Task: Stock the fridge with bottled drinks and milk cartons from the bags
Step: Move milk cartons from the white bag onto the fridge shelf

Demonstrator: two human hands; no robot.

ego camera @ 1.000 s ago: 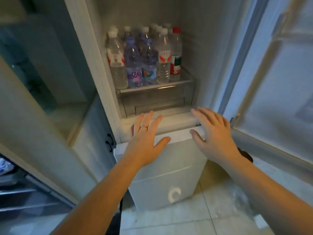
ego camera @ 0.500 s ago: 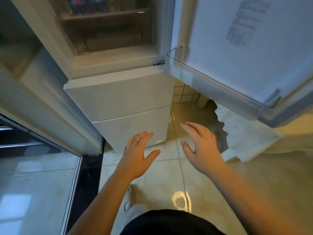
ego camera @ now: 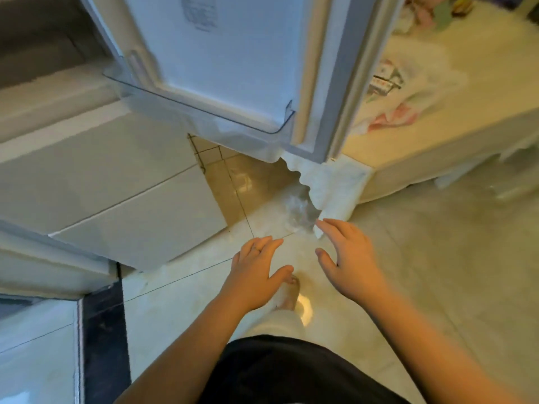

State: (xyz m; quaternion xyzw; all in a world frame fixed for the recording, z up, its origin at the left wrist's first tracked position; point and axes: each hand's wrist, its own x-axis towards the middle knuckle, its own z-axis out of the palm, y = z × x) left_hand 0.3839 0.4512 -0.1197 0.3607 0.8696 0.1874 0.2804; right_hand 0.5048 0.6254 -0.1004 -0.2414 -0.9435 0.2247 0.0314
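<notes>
The white fridge fills the upper left, its lower drawers shut. Its open door swings out at top centre, with a clear, empty door shelf along the bottom. My left hand hovers over the floor with fingers spread and holds nothing. My right hand is beside it, also open and empty, its fingertips close to a white plastic bag that lies on the floor under the door's corner. No bottles or cartons are visible.
A pale table or bed surface on the right carries another thin bag with printed packs. Glossy beige floor tiles spread below. My foot in a sandal is under my hands. A dark floor strip runs at left.
My head has tilted down and turned right, away from the fridge's bottle shelf. Both hands left the fridge drawer front and dropped toward the floor by the white bag.
</notes>
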